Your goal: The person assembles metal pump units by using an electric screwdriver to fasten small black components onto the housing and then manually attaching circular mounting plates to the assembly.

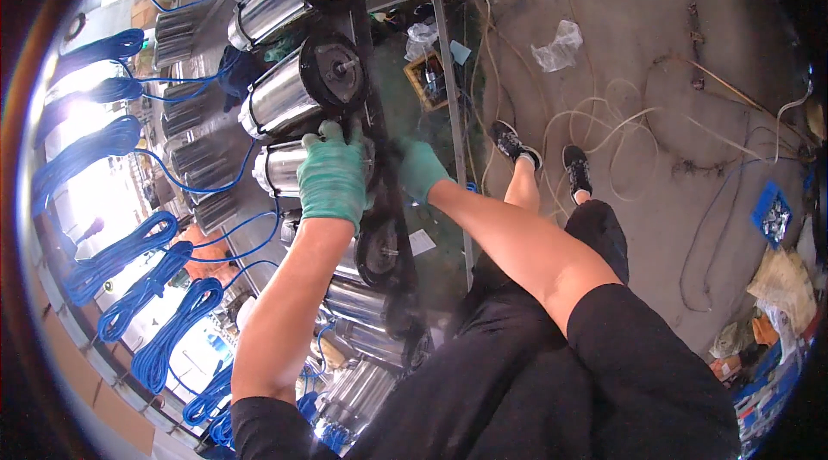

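My left hand (332, 175), in a green knitted glove, is laid over a shiny steel cylindrical motor (278, 168) in the row along the bench edge. Its fingers curl over the casing near the dark end, covering much of it. On the right of that end, just past the bench edge, is my right hand (421, 168) in a matching glove. Motion smears its fingers, and whether it touches anything is unclear. Beyond my left fingers lies a larger steel motor (289, 102) with a black end flange and a short shaft facing me.
Coiled blue cables (86, 154) hang along the left, some leading to the motors. More motors (366, 300) continue the row nearer me. Below the bench stands a small yellow box (429, 81). Hoses (595, 119) and a clear plastic bag (559, 48) lie on the floor.
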The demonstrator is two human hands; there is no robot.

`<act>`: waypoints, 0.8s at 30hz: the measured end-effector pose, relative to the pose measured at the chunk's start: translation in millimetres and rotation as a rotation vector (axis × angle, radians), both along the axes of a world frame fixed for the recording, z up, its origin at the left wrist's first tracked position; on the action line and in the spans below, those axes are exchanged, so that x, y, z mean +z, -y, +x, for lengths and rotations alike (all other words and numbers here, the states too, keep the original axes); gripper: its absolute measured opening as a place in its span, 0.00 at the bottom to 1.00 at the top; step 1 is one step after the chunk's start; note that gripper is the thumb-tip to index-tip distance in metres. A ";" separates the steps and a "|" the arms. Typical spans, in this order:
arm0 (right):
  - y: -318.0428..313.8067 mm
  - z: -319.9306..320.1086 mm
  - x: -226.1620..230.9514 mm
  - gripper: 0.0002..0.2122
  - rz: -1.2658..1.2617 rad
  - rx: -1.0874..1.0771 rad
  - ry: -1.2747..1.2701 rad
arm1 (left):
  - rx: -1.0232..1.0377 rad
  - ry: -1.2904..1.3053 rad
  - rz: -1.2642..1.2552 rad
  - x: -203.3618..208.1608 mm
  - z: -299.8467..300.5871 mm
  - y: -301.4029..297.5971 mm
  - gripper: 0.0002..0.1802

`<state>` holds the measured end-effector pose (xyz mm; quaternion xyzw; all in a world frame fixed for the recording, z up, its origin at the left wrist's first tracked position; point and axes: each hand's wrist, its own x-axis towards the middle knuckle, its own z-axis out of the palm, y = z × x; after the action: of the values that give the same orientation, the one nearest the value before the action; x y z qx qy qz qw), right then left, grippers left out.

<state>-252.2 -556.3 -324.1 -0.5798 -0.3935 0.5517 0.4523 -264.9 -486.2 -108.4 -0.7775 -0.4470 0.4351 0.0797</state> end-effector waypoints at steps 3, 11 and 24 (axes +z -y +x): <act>-13.6 -8.5 -20.9 0.10 0.025 -0.076 0.077 | -0.048 -0.014 0.000 -2.5 -1.1 -2.0 0.66; -25.1 -3.3 12.8 0.12 -0.178 -0.304 -0.240 | -0.091 -0.004 0.018 -7.8 -10.8 -4.8 0.64; 40.1 -20.7 54.8 0.19 -0.381 -0.202 -0.593 | -0.101 -0.005 -0.007 -4.4 -4.0 -5.3 0.67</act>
<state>-272.9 -596.4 -269.3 -0.5042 -0.0763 0.7119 0.4828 -268.9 -480.9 -112.8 -0.7981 -0.4056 0.4342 0.1001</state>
